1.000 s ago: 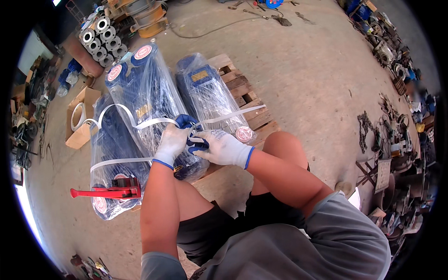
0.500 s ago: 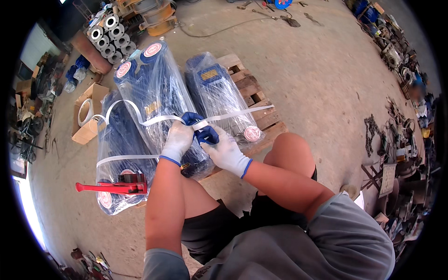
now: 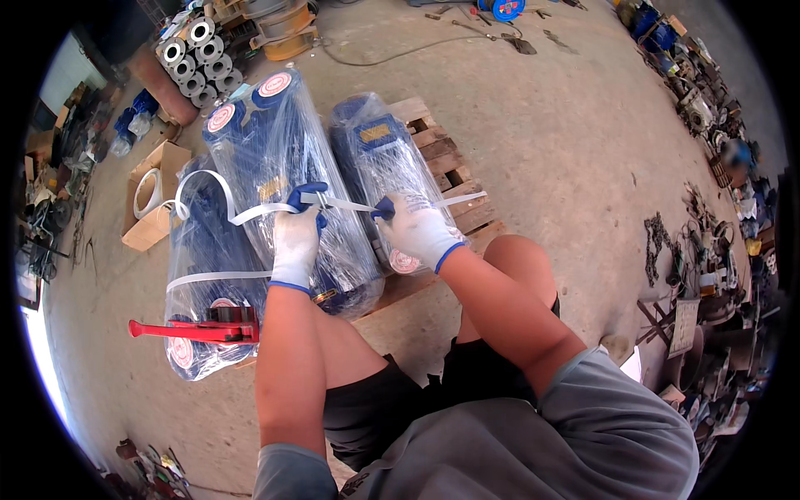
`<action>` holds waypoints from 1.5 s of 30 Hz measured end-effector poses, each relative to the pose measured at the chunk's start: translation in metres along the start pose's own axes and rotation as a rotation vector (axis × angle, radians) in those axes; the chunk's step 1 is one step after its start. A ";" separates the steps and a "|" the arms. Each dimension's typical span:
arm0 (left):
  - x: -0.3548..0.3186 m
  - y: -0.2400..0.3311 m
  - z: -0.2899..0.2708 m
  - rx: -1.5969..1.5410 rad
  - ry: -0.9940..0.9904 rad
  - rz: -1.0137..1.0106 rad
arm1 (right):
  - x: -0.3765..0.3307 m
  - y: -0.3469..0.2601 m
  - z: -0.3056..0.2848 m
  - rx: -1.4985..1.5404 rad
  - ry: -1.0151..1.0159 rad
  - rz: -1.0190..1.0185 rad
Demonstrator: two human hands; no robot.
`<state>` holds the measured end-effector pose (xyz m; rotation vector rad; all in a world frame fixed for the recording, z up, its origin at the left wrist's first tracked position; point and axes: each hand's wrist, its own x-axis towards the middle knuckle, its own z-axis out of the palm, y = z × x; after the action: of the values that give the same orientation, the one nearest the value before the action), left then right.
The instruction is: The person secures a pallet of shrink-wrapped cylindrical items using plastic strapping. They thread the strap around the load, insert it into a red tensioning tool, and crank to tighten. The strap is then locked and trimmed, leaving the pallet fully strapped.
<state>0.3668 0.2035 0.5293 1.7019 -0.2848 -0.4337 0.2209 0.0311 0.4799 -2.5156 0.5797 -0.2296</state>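
Observation:
White strapping (image 3: 345, 203) crosses over blue cylinder-like machines in clear wrap: a middle one (image 3: 292, 146), a right one (image 3: 392, 162) and a left one (image 3: 218, 250). My left hand (image 3: 297, 242), in a white glove with blue fingertips, is closed on the strap above the middle machine. A small metal buckle appears to sit on the strap beside those fingers. To the right, my right hand (image 3: 417, 227), gloved alike, pinches the strap over the right machine. A loose curl of strap rises at the left. On the left machine's near end lies a red strapping tensioner (image 3: 218, 327).
The machines rest on a wooden pallet (image 3: 475, 212). An open cardboard box (image 3: 148, 200) with a white roll stands left of it. Stacked grey flanged pipes (image 3: 200, 62) are at the far left. Metal parts (image 3: 708, 275) line the right side. A cable crosses the far floor.
My hands have moved apart along the strap, the left one going left and the right one slightly right and up. The strap between them is now stretched out.

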 end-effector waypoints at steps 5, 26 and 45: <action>-0.011 0.019 0.010 -0.101 0.266 0.259 | 0.009 -0.009 0.000 -0.084 0.043 -0.096; -0.005 0.004 -0.020 -0.271 0.078 -0.147 | 0.022 -0.058 -0.035 0.385 0.304 -0.421; -0.020 0.013 -0.042 -0.342 -0.202 -0.143 | 0.032 -0.049 -0.013 1.212 -0.111 -0.037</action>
<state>0.3681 0.2469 0.5502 1.3493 -0.2215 -0.7207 0.2636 0.0478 0.5193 -1.3478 0.2123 -0.3224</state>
